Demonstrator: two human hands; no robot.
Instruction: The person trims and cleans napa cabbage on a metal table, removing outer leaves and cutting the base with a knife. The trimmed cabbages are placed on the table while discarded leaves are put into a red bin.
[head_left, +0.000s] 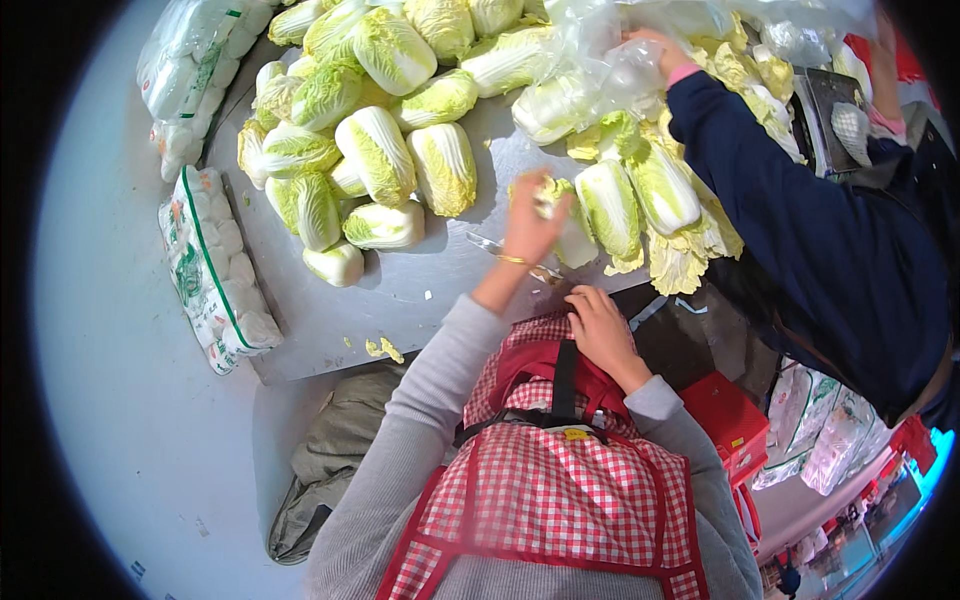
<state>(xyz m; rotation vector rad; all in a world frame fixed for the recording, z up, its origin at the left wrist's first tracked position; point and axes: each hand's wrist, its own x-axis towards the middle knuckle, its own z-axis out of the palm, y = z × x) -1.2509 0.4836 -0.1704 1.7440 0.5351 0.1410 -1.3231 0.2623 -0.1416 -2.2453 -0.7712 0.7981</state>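
Note:
My left hand (531, 225), blurred and with a yellow band at its wrist, is at a small pale napa cabbage (577, 238). A yellow-green leaf shows between its curled fingers and thumb; whether they grip it is unclear. Below the wrist lies a knife (484, 243), its blade partly covered by my arm. My right hand (602, 330) holds nothing and rests on the red checked apron (555, 495) by the table's front edge, fingers slightly apart. Two napa cabbages, one nearer (609, 208) and one beyond it (665, 189), lie to the right of my left hand.
Napa cabbages (375, 154) are heaped on the metal table (322, 326). Bagged white goods (217, 262) line its left side. A co-worker's navy sleeve (757, 157) reaches in from the right, the hand at clear plastic (634, 67). Loose leaves (679, 259) overhang the edge near a red box (720, 420).

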